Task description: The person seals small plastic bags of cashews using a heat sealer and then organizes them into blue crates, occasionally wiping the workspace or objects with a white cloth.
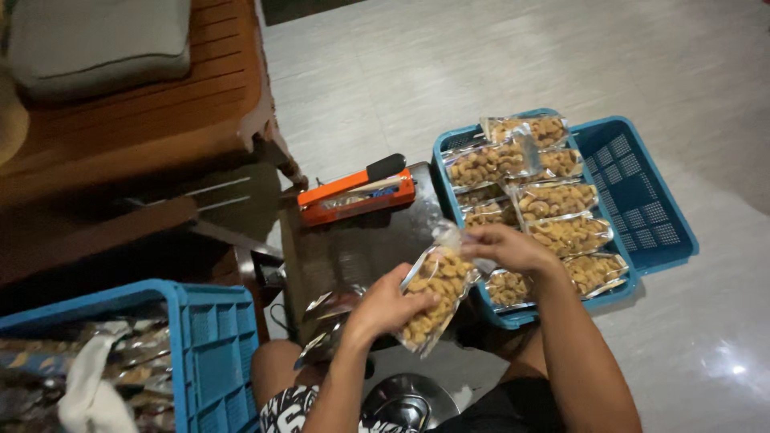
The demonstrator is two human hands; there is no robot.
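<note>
Gripping clear nut pouch (433,297), left hand (389,305) fingers clenched, right hand (505,247) pinching top.

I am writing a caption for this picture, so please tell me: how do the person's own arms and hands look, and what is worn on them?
Both arms are bare from the elbow down: no sleeves show. The left hand and right hand wear no gloves, and I see no ring, watch or bracelet on either wrist. The only clothing in view is lower down: shorts with a black-and-white pattern.
</note>
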